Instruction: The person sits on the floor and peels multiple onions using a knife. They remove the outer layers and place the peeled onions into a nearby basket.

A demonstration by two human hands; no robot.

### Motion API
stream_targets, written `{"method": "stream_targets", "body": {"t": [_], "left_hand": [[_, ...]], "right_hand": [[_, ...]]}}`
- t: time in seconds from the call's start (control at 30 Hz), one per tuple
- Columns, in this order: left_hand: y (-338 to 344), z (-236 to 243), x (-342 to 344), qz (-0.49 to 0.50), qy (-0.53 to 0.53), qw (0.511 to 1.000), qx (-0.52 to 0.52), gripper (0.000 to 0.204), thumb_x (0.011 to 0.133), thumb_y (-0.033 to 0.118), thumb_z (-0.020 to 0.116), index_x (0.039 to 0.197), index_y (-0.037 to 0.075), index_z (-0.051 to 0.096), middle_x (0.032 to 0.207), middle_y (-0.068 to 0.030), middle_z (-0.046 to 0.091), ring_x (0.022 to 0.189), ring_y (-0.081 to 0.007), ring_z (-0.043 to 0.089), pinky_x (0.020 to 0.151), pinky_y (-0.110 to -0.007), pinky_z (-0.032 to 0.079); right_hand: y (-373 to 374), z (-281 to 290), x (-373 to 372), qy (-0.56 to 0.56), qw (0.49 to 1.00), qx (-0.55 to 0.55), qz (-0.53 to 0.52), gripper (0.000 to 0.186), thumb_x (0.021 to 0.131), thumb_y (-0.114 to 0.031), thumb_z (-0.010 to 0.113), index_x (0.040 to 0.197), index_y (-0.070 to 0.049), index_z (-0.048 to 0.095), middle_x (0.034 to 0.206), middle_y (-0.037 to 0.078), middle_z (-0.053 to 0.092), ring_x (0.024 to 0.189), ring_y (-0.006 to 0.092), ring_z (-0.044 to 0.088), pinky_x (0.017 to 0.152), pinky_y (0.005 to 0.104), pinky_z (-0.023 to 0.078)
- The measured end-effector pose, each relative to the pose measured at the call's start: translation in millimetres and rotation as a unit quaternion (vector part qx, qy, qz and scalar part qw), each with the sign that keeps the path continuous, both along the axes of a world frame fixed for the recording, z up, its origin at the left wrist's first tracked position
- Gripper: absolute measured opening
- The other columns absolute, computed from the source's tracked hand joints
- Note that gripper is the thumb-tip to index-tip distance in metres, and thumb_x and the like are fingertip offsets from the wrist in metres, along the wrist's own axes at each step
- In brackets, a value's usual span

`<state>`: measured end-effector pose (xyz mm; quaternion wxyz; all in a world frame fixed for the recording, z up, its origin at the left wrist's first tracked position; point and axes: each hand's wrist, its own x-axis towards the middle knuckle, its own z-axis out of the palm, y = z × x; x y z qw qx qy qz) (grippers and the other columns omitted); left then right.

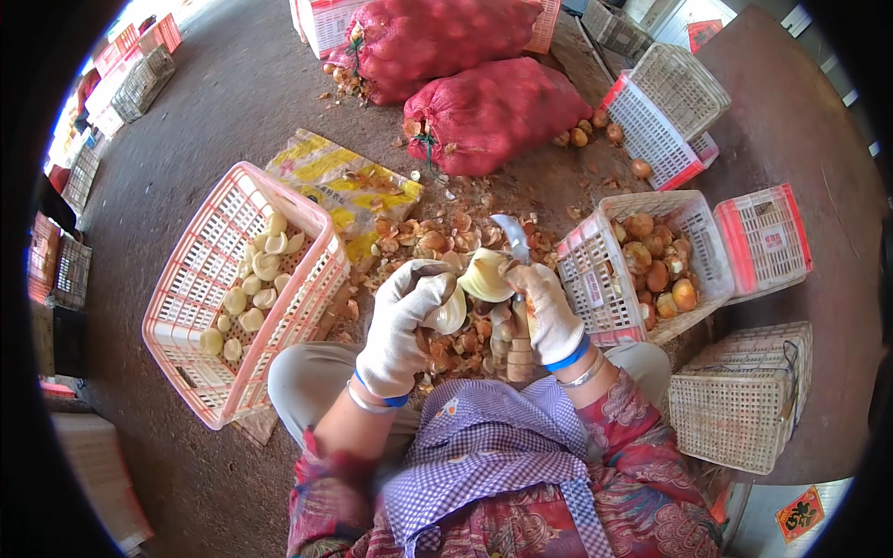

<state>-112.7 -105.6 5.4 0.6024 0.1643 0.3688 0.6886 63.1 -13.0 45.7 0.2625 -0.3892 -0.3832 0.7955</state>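
My left hand (406, 321), in a whitish glove, is closed round a pale peeled onion piece (450, 314). A second pale, pointed onion piece (486, 276) sits between both hands, touched by the fingertips of each. My right hand (547, 312), also gloved, grips a small knife (513, 234) whose curved blade points up and away above the fingers. Loose onion skins (437, 240) cover the ground below and beyond the hands. At the left, a pink-white plastic crate (193, 279) holds peeled onion pieces (264, 267). To the right, a crate (595, 290) contains unpeeled onions (656, 260).
Two red mesh sacks (507, 107) lie at the far side, with a few onions (579, 137) beside them. A yellow-and-white woven sack (344, 191) lies flat beyond the left crate. Further crates (735, 400) stand at the right, and more stand at the far left.
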Motion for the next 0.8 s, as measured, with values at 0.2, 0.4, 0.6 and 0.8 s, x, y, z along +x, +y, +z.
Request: {"method": "stream_targets", "body": {"t": [0.2, 0.4, 0.6, 0.8], "left_hand": [[2.7, 20.1, 9.6, -0.060, 0.140, 0.988, -0.019, 0.042, 0.093, 0.015, 0.077, 0.131, 0.000, 0.067, 0.102, -0.0016, 0.070, 0.089, -0.0088, 0.064, 0.078, -0.025, 0.053], [9.0, 3.6, 3.2, -0.058, 0.042, 0.997, 0.025, 0.040, 0.099, 0.013, 0.071, 0.136, -0.001, 0.065, 0.121, -0.0039, 0.072, 0.105, -0.0122, 0.066, 0.094, -0.028, 0.053], [4.3, -0.3, 4.0, -0.070, 0.027, 0.997, -0.021, 0.039, 0.097, 0.011, 0.071, 0.134, -0.002, 0.067, 0.116, -0.0046, 0.074, 0.103, -0.0121, 0.068, 0.092, -0.028, 0.053], [3.4, 4.1, 10.8, -0.049, 0.031, 0.998, -0.034, 0.037, 0.096, 0.010, 0.072, 0.132, -0.001, 0.068, 0.114, -0.0041, 0.074, 0.100, -0.0108, 0.068, 0.090, -0.027, 0.053]], "right_hand": [[-1.5, -10.7, -26.8, 0.005, 0.983, 0.112, -0.148, 0.028, 0.101, -0.020, 0.061, 0.117, 0.002, 0.069, 0.087, 0.011, 0.074, 0.051, 0.0135, 0.061, 0.044, 0.0300, 0.052], [-23.7, -32.6, -15.1, -0.055, 0.980, 0.172, -0.081, 0.024, 0.099, -0.009, 0.065, 0.119, 0.002, 0.071, 0.101, 0.003, 0.073, 0.089, 0.0089, 0.067, 0.079, 0.0256, 0.056], [-21.6, -11.9, -2.7, -0.155, 0.967, 0.204, -0.013, 0.026, 0.104, -0.018, 0.065, 0.119, 0.002, 0.071, 0.098, 0.002, 0.073, 0.087, 0.0075, 0.065, 0.077, 0.0262, 0.055], [-16.5, 3.5, 20.6, -0.227, 0.880, 0.415, 0.042, 0.028, 0.107, -0.024, 0.060, 0.109, 0.002, 0.069, 0.082, 0.014, 0.073, 0.076, 0.0183, 0.071, 0.069, 0.0337, 0.055]]}}
